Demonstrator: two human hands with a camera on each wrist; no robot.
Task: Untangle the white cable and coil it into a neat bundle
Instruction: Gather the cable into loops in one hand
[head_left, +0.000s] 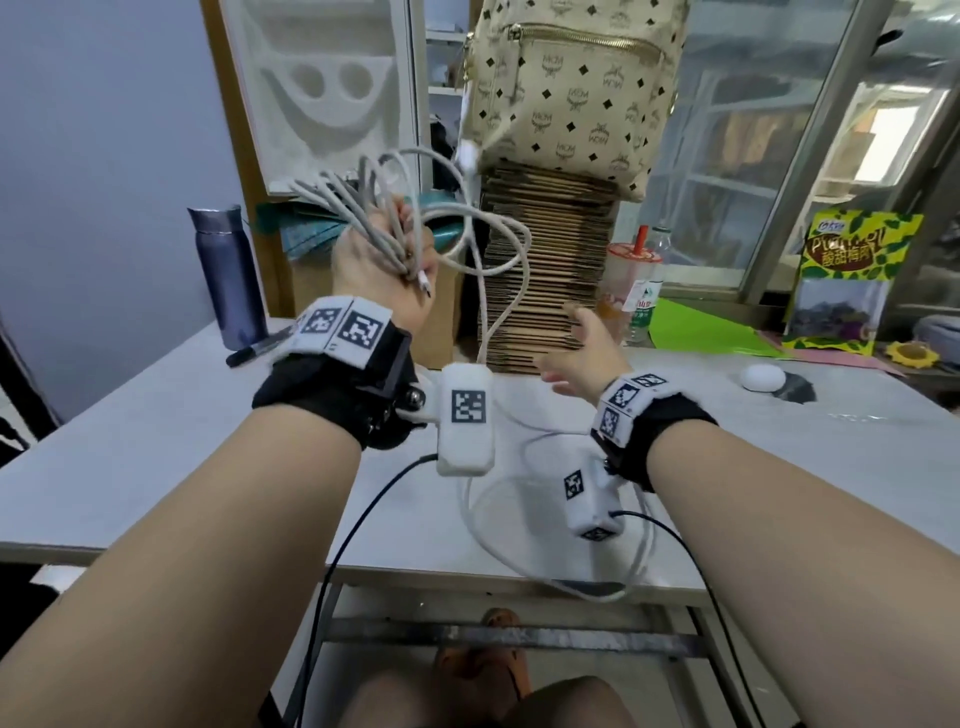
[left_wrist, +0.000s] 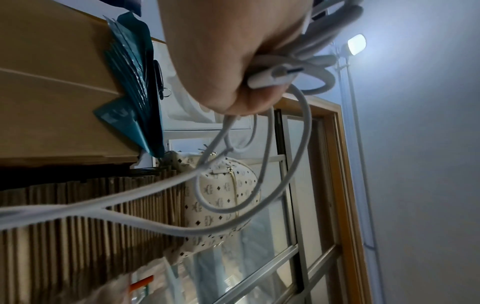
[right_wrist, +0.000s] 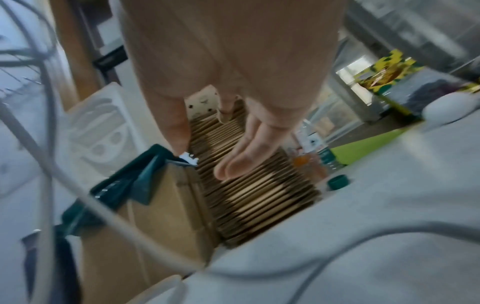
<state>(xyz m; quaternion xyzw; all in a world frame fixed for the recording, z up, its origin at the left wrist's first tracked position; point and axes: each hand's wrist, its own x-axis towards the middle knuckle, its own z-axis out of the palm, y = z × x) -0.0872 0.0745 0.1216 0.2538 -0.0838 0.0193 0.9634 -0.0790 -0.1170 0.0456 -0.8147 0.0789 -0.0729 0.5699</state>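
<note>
My left hand (head_left: 382, 254) is raised above the table and grips a bunch of white cable (head_left: 358, 208) loops in its fist. A plug end (head_left: 425, 283) pokes out below the fist; in the left wrist view the same connector (left_wrist: 272, 77) lies against my curled fingers. Loose loops (head_left: 498, 244) hang from the bunch, and a strand drops down to more cable (head_left: 483, 535) lying on the table (head_left: 156, 415). My right hand (head_left: 582, 358) hovers over the table with straight spread fingers (right_wrist: 236, 164) and holds nothing.
A stack of cardboard (head_left: 545, 270) with a patterned bag (head_left: 571, 83) on top stands behind the hands. A blue flask (head_left: 228, 275) and a marker (head_left: 254, 353) sit at left. A drink cup (head_left: 631, 280), snack bag (head_left: 852, 280) and a white round object (head_left: 761, 376) sit at right.
</note>
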